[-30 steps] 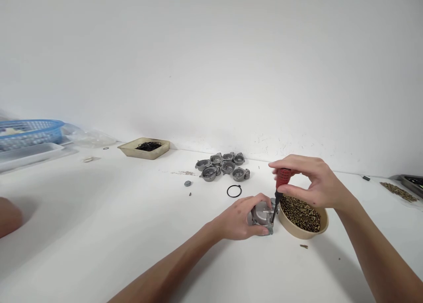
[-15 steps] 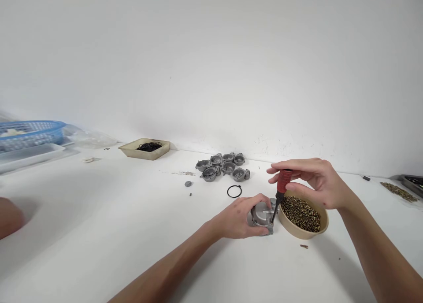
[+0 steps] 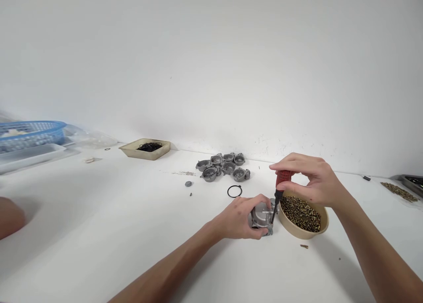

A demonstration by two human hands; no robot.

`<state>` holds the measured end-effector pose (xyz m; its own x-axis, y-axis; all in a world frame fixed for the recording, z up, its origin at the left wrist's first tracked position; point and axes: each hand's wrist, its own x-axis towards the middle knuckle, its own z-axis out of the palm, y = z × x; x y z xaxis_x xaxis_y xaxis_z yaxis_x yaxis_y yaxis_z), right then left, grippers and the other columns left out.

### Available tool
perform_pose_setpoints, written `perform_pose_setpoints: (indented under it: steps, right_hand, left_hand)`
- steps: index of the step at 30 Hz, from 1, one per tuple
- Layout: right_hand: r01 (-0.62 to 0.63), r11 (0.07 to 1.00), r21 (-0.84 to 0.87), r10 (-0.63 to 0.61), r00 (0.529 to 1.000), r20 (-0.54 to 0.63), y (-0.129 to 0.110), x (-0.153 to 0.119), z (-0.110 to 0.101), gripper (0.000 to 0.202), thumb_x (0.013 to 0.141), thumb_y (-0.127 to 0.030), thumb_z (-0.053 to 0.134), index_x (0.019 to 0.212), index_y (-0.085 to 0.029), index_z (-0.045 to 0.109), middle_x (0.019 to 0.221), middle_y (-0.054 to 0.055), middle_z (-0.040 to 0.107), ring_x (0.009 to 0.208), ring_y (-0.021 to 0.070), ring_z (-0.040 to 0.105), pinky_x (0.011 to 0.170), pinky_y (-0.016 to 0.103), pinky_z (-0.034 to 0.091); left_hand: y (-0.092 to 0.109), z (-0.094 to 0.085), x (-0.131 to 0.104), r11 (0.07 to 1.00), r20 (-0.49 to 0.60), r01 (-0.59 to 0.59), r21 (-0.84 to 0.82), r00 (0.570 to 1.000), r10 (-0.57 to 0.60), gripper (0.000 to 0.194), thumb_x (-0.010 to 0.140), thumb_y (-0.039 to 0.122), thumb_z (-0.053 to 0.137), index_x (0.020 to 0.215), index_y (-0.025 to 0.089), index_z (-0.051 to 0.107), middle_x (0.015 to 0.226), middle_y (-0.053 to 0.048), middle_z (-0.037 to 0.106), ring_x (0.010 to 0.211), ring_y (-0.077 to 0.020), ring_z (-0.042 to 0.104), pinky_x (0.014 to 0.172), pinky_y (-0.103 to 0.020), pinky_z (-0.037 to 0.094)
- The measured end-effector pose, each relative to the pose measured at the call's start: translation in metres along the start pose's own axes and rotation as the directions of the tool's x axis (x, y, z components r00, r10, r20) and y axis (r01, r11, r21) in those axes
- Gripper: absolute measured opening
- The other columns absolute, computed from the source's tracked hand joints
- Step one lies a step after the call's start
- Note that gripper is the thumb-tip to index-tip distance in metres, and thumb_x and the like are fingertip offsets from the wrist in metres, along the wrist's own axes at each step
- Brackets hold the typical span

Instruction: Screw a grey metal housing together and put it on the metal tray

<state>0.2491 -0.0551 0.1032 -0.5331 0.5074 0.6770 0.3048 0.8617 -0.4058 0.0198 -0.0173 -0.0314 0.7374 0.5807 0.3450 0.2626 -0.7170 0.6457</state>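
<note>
My left hand (image 3: 243, 217) grips a grey metal housing (image 3: 262, 215) on the table, thumb and fingers curled round its sides. Above it, my right hand (image 3: 310, 179) is closed on the red handle of a screwdriver (image 3: 283, 179). The screwdriver stands nearly upright, slightly tilted, its tip at the corner of the housing on the right. A screw under the tip is too small to make out clearly. Just right of the housing stands a cream bowl (image 3: 299, 233) full of brass-coloured screws (image 3: 300, 212). A black rubber ring (image 3: 234, 191) lies behind my left hand.
Several grey metal bowl-shaped parts (image 3: 228, 168) sit near the wall. Left of them is a tray (image 3: 132, 152) of black rings. A blue basket (image 3: 49, 133) stands far left, near part of another person's arm (image 3: 9, 217). Loose screws (image 3: 304, 246) lie before the bowl; more screws (image 3: 399, 192) lie right.
The fingers of my right hand have closed further around the screwdriver handle, and the hand has shifted slightly. My left hand and the housing stay in place.
</note>
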Motion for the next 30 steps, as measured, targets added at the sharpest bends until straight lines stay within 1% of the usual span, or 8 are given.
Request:
perform_pose_setpoints:
  steps: [5, 8, 11, 14, 18, 20, 23, 30]
  right_hand:
    - [-0.121, 0.973, 0.197, 0.098, 0.987, 0.126, -0.003, -0.001, -0.003, 0.044, 0.101, -0.008, 0.063, 0.138, -0.030, 0.070, 0.116, 0.006, 0.077, 0.096, 0.0182, 0.077, 0.086, 0.037, 0.068]
    - [-0.099, 0.983, 0.155, 0.088, 0.993, 0.078, -0.001, -0.002, -0.004, 0.040, 0.096, -0.012, 0.074, 0.131, -0.030, 0.074, 0.101, 0.002, 0.079, 0.090, 0.0169, 0.077, 0.082, 0.033, 0.067]
    - [-0.044, 0.997, 0.063, 0.041, 0.998, 0.045, 0.000, -0.001, -0.002, 0.037, 0.094, -0.014, 0.078, 0.127, -0.030, 0.075, 0.091, 0.000, 0.076, 0.084, 0.0155, 0.072, 0.079, 0.033, 0.063]
    - [-0.072, 0.991, 0.113, 0.060, 0.993, 0.106, -0.003, 0.000, -0.003, 0.035, 0.099, -0.013, 0.069, 0.130, -0.028, 0.073, 0.098, 0.003, 0.076, 0.087, 0.0156, 0.071, 0.080, 0.033, 0.062]
    - [-0.209, 0.936, 0.283, 0.153, 0.966, 0.208, -0.006, -0.001, -0.008, 0.031, 0.099, -0.011, 0.065, 0.125, -0.025, 0.075, 0.109, 0.007, 0.079, 0.094, 0.0183, 0.076, 0.079, 0.032, 0.066]
    - [-0.247, 0.922, 0.300, 0.200, 0.963, 0.179, -0.005, -0.001, -0.008, 0.027, 0.095, -0.011, 0.072, 0.118, -0.024, 0.078, 0.100, 0.006, 0.081, 0.091, 0.0195, 0.078, 0.073, 0.029, 0.066]
    - [-0.298, 0.926, 0.231, 0.289, 0.954, 0.074, -0.003, -0.001, -0.006, 0.029, 0.086, -0.015, 0.083, 0.113, -0.026, 0.081, 0.090, 0.002, 0.081, 0.082, 0.0185, 0.080, 0.071, 0.026, 0.068]
    - [-0.376, 0.918, 0.128, 0.392, 0.908, -0.147, -0.003, 0.002, 0.006, 0.030, 0.077, -0.027, 0.091, 0.105, -0.023, 0.084, 0.082, 0.002, 0.081, 0.075, 0.0214, 0.080, 0.079, 0.035, 0.073]
  left_hand:
    - [0.001, 0.001, 0.000, 1.000, -0.019, 0.011, 0.026, 1.000, -0.010, 0.045, 0.074, 0.031, 0.081, 0.114, 0.028, 0.060, 0.104, 0.003, 0.076, 0.073, -0.0169, 0.065, 0.081, -0.029, 0.050]
    - [0.001, 0.001, 0.000, 0.999, -0.034, 0.004, 0.034, 0.999, -0.003, 0.048, 0.073, 0.029, 0.083, 0.114, 0.029, 0.060, 0.106, 0.004, 0.076, 0.073, -0.0160, 0.065, 0.086, -0.030, 0.050]
    - [0.000, 0.001, -0.001, 1.000, -0.022, 0.004, 0.019, 1.000, -0.004, 0.048, 0.073, 0.030, 0.084, 0.116, 0.028, 0.061, 0.102, 0.003, 0.076, 0.072, -0.0159, 0.065, 0.079, -0.027, 0.051]
    - [-0.001, 0.001, -0.001, 1.000, -0.008, 0.014, 0.016, 1.000, -0.014, 0.047, 0.074, 0.032, 0.082, 0.116, 0.027, 0.061, 0.099, 0.002, 0.076, 0.073, -0.0172, 0.066, 0.077, -0.027, 0.050]
    - [0.000, 0.000, 0.000, 0.999, 0.006, 0.035, 0.021, 0.999, -0.035, 0.046, 0.075, 0.035, 0.082, 0.116, 0.028, 0.061, 0.107, 0.002, 0.077, 0.081, -0.0193, 0.069, 0.092, -0.034, 0.050]
    - [0.001, -0.001, 0.000, 0.999, 0.003, 0.037, 0.012, 0.999, -0.037, 0.045, 0.076, 0.035, 0.082, 0.115, 0.029, 0.061, 0.110, 0.003, 0.077, 0.080, -0.0184, 0.068, 0.095, -0.034, 0.049]
    - [0.003, 0.001, 0.001, 0.999, -0.026, 0.031, 0.020, 0.999, -0.031, 0.044, 0.074, 0.035, 0.082, 0.113, 0.029, 0.061, 0.108, 0.004, 0.077, 0.075, -0.0161, 0.066, 0.085, -0.029, 0.049]
    - [0.005, 0.006, 0.003, 0.993, -0.140, 0.093, 0.067, 0.987, -0.083, 0.039, 0.076, 0.039, 0.076, 0.110, 0.028, 0.061, 0.100, 0.004, 0.077, 0.069, -0.0160, 0.064, 0.067, -0.025, 0.045]
